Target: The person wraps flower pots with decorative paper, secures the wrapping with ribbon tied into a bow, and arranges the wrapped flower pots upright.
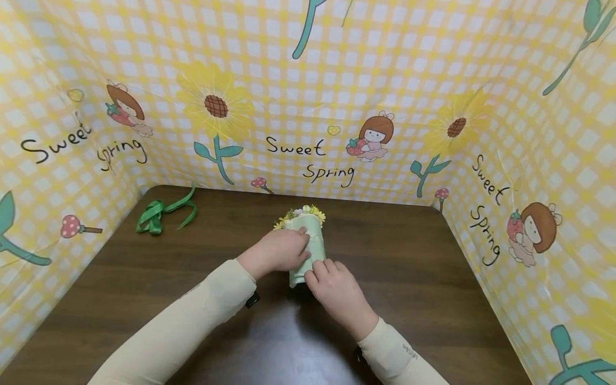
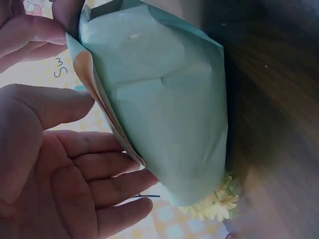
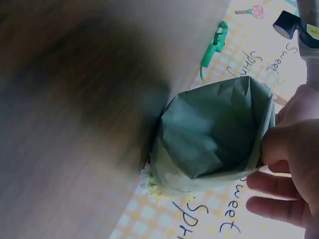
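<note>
A small bouquet wrapped in pale green paper lies on the table, its yellow and white flowers (image 1: 308,210) showing at the far end. My right hand (image 1: 339,291) pinches the edge of the wrapping paper (image 1: 315,243) near its close end, between thumb and fingers. Along the folded side of the paper, my left hand (image 2: 75,169) rests with fairly straight fingers touching the edge. The right wrist view looks into the open bottom of the paper wrap (image 3: 214,129); it is dark inside and no stems can be made out.
A green ribbon (image 1: 153,216) lies loosely looped at the table's back left. Behind and at both sides of the dark wooden table (image 1: 394,256) stands a yellow checked cloth (image 1: 298,107) with printed flowers and figures.
</note>
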Demonstrator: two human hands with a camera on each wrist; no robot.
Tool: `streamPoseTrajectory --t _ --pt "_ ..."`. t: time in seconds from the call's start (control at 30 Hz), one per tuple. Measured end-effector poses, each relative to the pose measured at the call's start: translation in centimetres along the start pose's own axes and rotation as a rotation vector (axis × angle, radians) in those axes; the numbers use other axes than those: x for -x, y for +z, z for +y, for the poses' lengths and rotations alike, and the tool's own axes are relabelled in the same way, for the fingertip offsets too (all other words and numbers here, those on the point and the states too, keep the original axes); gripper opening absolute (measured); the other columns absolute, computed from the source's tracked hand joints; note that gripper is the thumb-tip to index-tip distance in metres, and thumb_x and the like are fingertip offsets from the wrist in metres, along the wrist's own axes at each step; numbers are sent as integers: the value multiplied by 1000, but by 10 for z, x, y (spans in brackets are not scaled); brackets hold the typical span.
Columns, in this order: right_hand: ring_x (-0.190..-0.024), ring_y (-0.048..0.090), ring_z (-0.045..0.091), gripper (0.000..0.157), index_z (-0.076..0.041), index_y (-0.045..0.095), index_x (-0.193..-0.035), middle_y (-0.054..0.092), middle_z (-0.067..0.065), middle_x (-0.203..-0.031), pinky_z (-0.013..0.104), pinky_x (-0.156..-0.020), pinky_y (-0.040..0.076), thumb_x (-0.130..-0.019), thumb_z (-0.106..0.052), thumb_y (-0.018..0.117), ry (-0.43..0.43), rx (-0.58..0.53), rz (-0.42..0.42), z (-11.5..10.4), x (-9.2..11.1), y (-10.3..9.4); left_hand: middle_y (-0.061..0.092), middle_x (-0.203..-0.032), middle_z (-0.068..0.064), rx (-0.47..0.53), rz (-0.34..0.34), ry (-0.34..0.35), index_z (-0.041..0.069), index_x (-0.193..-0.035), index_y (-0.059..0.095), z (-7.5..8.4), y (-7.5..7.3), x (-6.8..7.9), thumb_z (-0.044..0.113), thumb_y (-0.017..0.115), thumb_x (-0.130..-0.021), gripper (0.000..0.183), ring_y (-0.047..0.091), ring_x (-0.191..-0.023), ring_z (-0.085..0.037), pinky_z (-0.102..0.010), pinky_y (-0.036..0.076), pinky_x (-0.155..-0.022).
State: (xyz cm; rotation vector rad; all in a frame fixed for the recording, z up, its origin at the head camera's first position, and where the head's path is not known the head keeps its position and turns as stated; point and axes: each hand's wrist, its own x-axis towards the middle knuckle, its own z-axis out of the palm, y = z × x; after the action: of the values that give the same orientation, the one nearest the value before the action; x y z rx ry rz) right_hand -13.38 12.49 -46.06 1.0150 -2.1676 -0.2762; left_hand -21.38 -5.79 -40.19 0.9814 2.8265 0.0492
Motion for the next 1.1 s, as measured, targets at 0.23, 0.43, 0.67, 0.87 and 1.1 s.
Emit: streamPoseTrajectory --t 0.23,0.43,0.67,0.87,1.1 --pt "-78 60 11 7 -15 70 -91 62 -5 -89 28 -69 54 -88 -10 73 277 -538 -37 35 -10 -4 36 -163 -17 66 -12 28 4 -153 45 -1 5 0 40 51 -107 59 40 -148 -30 -48 41 -115" --pt "-98 67 17 13 -10 75 -109 68 1 -110 34 -83 57 -99 -8 67 536 -768 -126 63 -36 16 41 -156 -19 163 76 -12 0 -148 48 1 12 3 37 56 -106 57 62 -124 -29 -43 52 -100" --pt "-108 65 19 15 -11 76 -112 69 2 -115 37 -95 54 -99 -14 68 541 -832 -301 64 -50 42 59 -133 -14 199 254 -26 2 -132 61 7 25 8 36 66 -101 46 60 -117 -28 -43 50 -100" --pt "-103 65 22 12 -9 76 -108 66 3 -109 39 -94 53 -98 -15 71 535 -799 -326 63 -54 40 65 -112 -5 172 478 -74 11 -112 72 19 41 18 33 72 -98 26 59 -103 -25 -40 54 -86" --pt "-108 63 24 19 -7 71 -117 63 8 -117 39 -95 53 -101 -14 66 547 -766 -365 55 -58 37 67 -113 -3 206 517 -67 12 -111 75 34 49 44 27 69 -100 20 66 -98 -20 -39 58 -78"
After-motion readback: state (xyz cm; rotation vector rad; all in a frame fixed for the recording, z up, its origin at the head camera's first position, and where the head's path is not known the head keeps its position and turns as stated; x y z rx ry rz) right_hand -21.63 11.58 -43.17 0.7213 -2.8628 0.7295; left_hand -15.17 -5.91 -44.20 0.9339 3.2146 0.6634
